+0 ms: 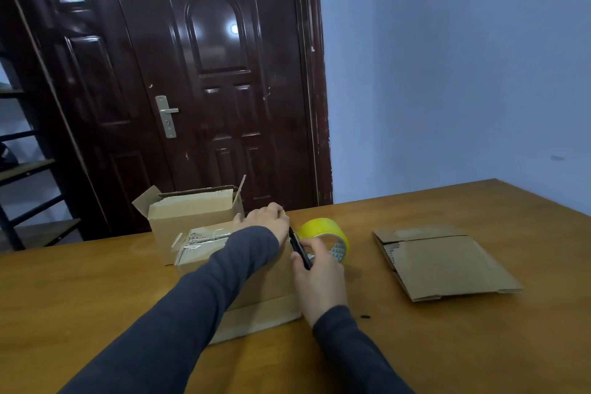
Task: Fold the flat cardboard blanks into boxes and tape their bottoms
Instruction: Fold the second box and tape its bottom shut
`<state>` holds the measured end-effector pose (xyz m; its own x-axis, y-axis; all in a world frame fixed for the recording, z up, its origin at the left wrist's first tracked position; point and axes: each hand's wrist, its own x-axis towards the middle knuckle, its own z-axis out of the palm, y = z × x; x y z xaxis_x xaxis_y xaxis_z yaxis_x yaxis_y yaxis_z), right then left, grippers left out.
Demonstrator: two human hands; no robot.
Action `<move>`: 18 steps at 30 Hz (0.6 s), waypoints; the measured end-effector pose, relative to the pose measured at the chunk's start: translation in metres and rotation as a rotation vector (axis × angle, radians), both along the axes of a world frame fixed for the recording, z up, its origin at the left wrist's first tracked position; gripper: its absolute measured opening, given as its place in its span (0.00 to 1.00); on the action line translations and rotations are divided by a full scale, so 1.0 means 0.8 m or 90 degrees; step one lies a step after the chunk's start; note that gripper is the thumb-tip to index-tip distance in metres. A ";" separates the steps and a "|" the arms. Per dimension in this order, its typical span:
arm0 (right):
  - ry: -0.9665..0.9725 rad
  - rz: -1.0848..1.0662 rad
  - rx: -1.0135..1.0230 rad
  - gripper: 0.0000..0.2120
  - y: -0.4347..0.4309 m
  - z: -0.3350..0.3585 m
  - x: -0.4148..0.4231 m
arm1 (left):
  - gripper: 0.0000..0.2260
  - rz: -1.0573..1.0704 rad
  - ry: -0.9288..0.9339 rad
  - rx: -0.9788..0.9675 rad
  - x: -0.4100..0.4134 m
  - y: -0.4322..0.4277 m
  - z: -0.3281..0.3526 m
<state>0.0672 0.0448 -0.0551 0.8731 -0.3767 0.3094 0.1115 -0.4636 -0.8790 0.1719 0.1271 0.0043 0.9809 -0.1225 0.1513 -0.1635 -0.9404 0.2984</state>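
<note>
A folded cardboard box (265, 285) lies bottom-up on the wooden table (96, 291), with shiny tape across its top. My left hand (267, 217) presses down on the box's far end, fingers curled over the edge. My right hand (316, 278) grips a slim black cutter (300, 248) at the box's right side. The cutter's tip points at the tape leading to the yellow tape roll (324, 232), which stands just right of the box. A stack of flat cardboard blanks (444, 262) lies further right.
An open finished box (192, 214) stands behind the taped one, at the table's far edge. A dark door (208, 80) and a metal shelf (28, 169) are beyond the table; a blue wall (463, 89) is on the right.
</note>
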 end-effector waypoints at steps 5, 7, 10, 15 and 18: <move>0.001 0.022 0.008 0.10 -0.010 0.002 0.003 | 0.21 -0.022 0.009 0.066 -0.003 -0.001 0.000; -0.003 0.044 0.019 0.09 -0.021 0.004 0.001 | 0.21 -0.020 0.013 0.079 -0.002 -0.001 0.000; -0.009 0.066 0.041 0.07 -0.031 0.002 -0.008 | 0.21 -0.017 0.015 0.081 -0.001 -0.001 -0.001; -0.014 0.109 0.064 0.10 -0.036 -0.010 -0.032 | 0.21 -0.024 0.013 0.074 -0.001 0.000 -0.003; -0.014 0.097 0.097 0.10 -0.040 -0.009 -0.045 | 0.22 -0.025 0.015 0.077 -0.002 0.000 -0.002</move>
<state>0.0314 0.0128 -0.0622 0.9172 -0.2843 0.2793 0.1908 -0.3022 -0.9340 0.1707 0.1275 0.0028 0.9781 -0.1769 0.1095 -0.1951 -0.9627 0.1873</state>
